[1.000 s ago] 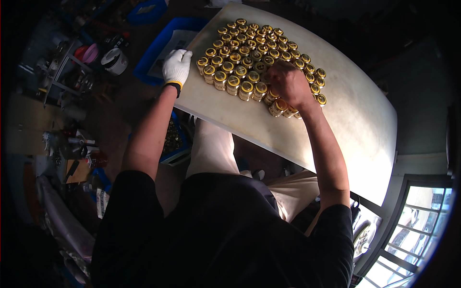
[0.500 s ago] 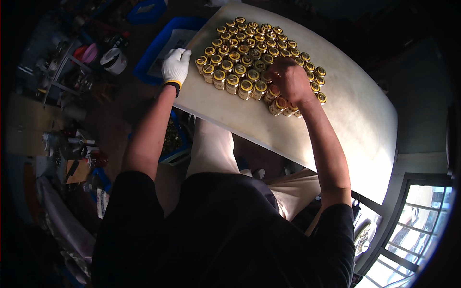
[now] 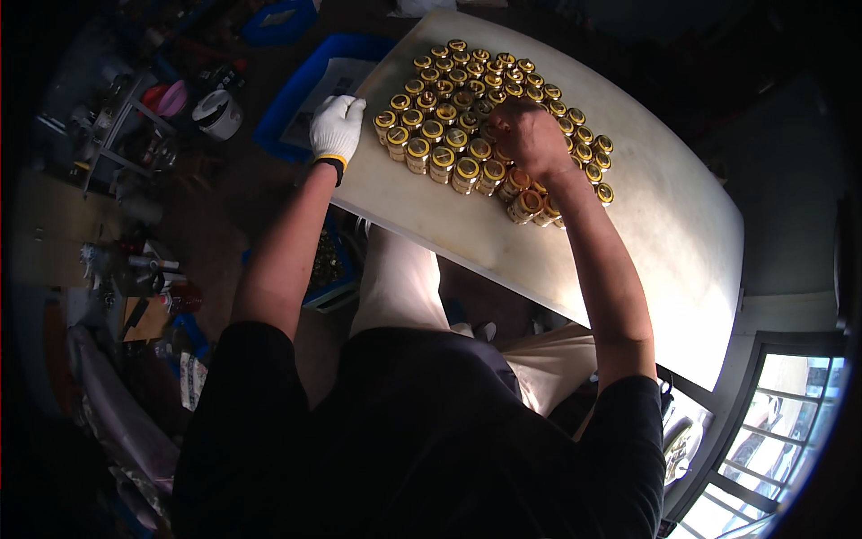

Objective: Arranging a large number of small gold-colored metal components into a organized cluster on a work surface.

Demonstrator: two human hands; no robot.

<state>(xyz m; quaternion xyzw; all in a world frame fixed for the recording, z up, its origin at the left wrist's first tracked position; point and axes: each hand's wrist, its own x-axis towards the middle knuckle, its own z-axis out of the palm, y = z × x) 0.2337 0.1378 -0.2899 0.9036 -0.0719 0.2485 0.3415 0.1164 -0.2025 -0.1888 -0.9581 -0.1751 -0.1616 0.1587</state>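
Note:
Many brass cylinders (image 3: 442, 160) with yellow-rimmed round tops stand upright, packed in rows on the pale table (image 3: 646, 207). Bare and bent at the fingers, my right hand (image 3: 530, 135) is over the middle of the rows. Its fingertips are closed and point down among the tops; what they pinch is hidden. In a white knit glove, my left hand (image 3: 336, 128) is curled closed at the table's left edge, apart from the cylinders. Whatever lies inside its fingers cannot be seen. Orange-brown tops show on a few cylinders (image 3: 523, 207) below my right wrist.
Beyond the table's left edge lies a blue tray (image 3: 287, 99) with a pale sheet in it. Under that edge, a bin (image 3: 328, 260) holds small metal parts. A white bucket (image 3: 216, 115) stands farther left. At the lower right is a bright window (image 3: 781, 404).
My right hand has shifted slightly left over the rows, still with bent fingers. The left glove stays at the table edge. The whole view has shifted a little.

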